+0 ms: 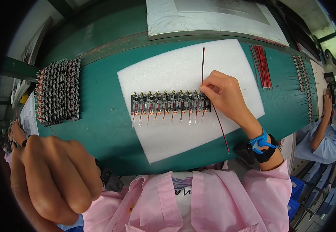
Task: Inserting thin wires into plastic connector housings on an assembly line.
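Note:
On a white foam sheet [168, 135] lies a long strip of small circuit boards [168, 103], with gold-coloured parts along its far edge and short red leads with clear tips along its near edge. My right hand [224, 92] is at the strip's right end, thumb and forefinger pinched round a thin red-and-black wire [220, 129]. That wire runs past the fingers both away from me and toward me. Close to the camera at lower left, my left hand [56, 174] is raised with its fingers curled in. Whatever those fingers may hold is hidden.
Stacked board strips [60, 91] stand at the left of the green mat [102, 143]. A bundle of red-and-black wires [262, 67] lies right of the foam, with finished-looking strips [302, 83] beyond. A white-topped panel [214, 23] borders the back. Co-workers' hands [327, 104] show at both sides.

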Demonstrator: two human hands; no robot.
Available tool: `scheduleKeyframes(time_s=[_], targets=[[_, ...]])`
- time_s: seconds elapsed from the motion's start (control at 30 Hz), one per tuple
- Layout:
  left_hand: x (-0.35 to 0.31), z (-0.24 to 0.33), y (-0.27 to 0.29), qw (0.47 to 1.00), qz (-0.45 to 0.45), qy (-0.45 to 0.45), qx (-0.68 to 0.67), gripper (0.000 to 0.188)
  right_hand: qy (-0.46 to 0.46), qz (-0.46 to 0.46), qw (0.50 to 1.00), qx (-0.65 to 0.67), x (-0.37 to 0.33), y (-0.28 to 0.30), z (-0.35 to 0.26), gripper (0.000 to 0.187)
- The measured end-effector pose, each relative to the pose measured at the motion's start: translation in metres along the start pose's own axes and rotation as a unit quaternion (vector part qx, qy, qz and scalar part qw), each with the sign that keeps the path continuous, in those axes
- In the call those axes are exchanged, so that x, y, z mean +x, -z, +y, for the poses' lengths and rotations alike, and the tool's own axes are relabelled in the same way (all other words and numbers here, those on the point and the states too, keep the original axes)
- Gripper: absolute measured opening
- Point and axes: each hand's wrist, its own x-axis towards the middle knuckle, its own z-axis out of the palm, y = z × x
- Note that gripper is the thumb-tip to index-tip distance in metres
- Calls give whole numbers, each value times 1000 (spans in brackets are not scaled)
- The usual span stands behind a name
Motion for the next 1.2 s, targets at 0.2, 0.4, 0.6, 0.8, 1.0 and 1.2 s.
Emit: scheduleKeyframes(time_s=[0.2, 0.4, 0.6, 0.8, 1.0, 1.2], targets=[[1, -4, 0, 1000, -3, -31, 2, 20, -4, 6, 1000, 12, 0, -2, 0, 5], [1, -2, -2, 999, 12, -28, 9, 21, -9, 11, 1000, 8, -1, -3, 0, 5], [0, -2, -6, 999, 33, -22, 24, 21, -8, 16, 1000, -1, -1, -3, -1, 6], [-1, -1, -6, 999, 28, -15, 7, 24, 2, 18, 1000, -4, -1, -3, -2, 6], [-3, 0, -9, 999, 49, 5, 11, 26, 3, 25, 1000, -3, -2, -4, -1, 5], [0, -4, -8, 999, 44, -27, 4, 21, 7, 27, 1000, -8, -3, -4, 0, 5]])
